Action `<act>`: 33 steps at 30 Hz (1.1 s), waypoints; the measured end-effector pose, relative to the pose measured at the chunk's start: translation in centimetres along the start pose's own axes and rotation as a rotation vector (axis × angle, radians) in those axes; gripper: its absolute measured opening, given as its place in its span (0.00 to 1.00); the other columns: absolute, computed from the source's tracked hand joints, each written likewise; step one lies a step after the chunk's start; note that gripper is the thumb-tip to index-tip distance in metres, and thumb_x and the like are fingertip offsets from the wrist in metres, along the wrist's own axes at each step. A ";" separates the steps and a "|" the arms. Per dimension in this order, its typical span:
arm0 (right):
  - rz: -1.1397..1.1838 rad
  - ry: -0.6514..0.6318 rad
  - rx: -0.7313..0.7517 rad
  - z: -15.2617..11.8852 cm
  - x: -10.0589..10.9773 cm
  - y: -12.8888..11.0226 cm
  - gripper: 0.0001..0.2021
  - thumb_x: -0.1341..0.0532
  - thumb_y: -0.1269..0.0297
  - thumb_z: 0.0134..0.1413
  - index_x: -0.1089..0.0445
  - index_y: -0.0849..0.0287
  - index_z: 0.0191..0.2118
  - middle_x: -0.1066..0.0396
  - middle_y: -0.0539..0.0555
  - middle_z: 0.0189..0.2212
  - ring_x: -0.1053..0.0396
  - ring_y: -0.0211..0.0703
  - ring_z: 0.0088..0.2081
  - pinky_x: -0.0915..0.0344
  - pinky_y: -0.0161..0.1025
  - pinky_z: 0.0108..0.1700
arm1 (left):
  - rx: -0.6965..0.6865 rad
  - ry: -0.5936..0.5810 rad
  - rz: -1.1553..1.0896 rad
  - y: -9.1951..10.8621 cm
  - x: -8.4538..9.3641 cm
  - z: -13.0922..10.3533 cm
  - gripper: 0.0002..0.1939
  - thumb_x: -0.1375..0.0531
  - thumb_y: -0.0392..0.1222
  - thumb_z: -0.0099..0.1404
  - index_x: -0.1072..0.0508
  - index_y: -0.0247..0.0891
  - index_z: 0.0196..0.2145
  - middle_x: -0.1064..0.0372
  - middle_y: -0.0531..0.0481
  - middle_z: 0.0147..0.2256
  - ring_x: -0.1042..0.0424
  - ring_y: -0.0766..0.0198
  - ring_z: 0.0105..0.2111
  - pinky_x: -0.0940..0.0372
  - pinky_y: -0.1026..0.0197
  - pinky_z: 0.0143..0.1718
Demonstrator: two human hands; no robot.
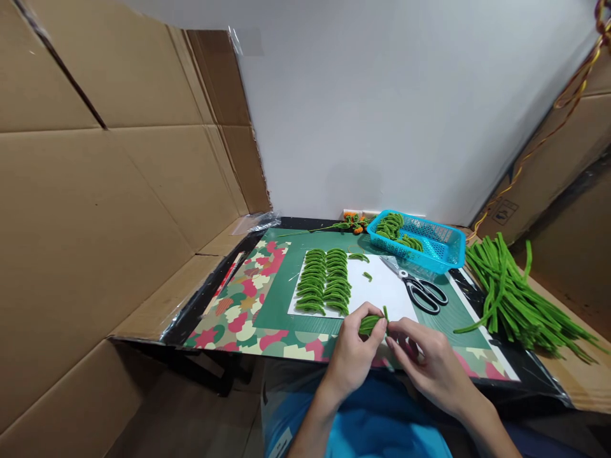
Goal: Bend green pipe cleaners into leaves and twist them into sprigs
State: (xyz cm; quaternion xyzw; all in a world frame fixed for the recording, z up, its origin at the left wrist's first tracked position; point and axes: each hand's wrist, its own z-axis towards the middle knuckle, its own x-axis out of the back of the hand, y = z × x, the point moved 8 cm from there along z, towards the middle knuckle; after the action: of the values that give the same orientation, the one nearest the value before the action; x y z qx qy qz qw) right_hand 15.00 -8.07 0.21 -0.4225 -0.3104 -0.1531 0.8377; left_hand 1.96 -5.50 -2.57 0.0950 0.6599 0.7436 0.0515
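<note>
Near the table's front edge, my left hand is closed around a green pipe-cleaner leaf, its thumb and forefinger pressed on it. Just to the right, my right hand pinches at a short green stem end by the leaf's tip; the fingertips partly hide it. Two columns of similar curved green leaves lie on a white sheet beyond my hands. One more leaf starts a third column, and a small green piece lies below it. Black-handled scissors rest open at the sheet's right.
A blue plastic basket at the back right holds more green leaves. A bundle of long green pipe cleaners lies at the right edge. Orange flowers lie at the back. Cardboard walls stand at the sides.
</note>
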 end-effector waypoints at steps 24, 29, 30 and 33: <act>-0.185 0.211 0.115 -0.1 1.0 -0.1 0.01 0.39 0.68 0.70 0.30 0.56 0.43 0.27 0.48 0.27 0.31 0.37 0.23 0.36 0.34 0.28 | 0.114 0.030 -0.105 -1.4 -0.2 0.4 0.18 0.38 0.57 0.70 0.27 0.37 0.39 0.39 0.59 0.18 0.43 0.70 0.16 0.46 0.67 0.19; 0.051 0.259 0.003 -0.2 1.1 0.8 0.08 0.38 0.66 0.69 0.30 0.56 0.51 0.23 0.53 0.36 0.27 0.39 0.29 0.30 0.34 0.30 | 0.152 0.001 -0.170 -1.6 -0.3 0.5 0.21 0.35 0.59 0.67 0.26 0.36 0.38 0.38 0.58 0.18 0.40 0.70 0.15 0.47 0.68 0.17; 0.083 0.276 -0.004 -0.1 1.3 0.8 0.08 0.38 0.66 0.69 0.29 0.56 0.51 0.22 0.54 0.37 0.26 0.40 0.31 0.29 0.34 0.31 | 0.141 -0.008 -0.172 -1.5 -0.3 0.4 0.21 0.35 0.59 0.67 0.27 0.36 0.38 0.38 0.57 0.19 0.39 0.70 0.16 0.46 0.68 0.17; 0.146 0.254 -0.070 0.5 1.7 1.2 0.05 0.38 0.64 0.70 0.26 0.56 0.45 0.22 0.54 0.37 0.26 0.42 0.33 0.29 0.35 0.33 | 0.102 -0.020 -0.147 -1.1 -0.4 0.3 0.19 0.36 0.58 0.69 0.27 0.37 0.38 0.37 0.57 0.22 0.38 0.70 0.18 0.42 0.68 0.19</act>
State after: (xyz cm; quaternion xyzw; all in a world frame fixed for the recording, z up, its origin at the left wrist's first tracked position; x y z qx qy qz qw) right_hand 16.70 -6.98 0.78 -0.4499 -0.1649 -0.1549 0.8640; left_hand 2.40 -5.15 -3.67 0.0561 0.7014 0.7024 0.1075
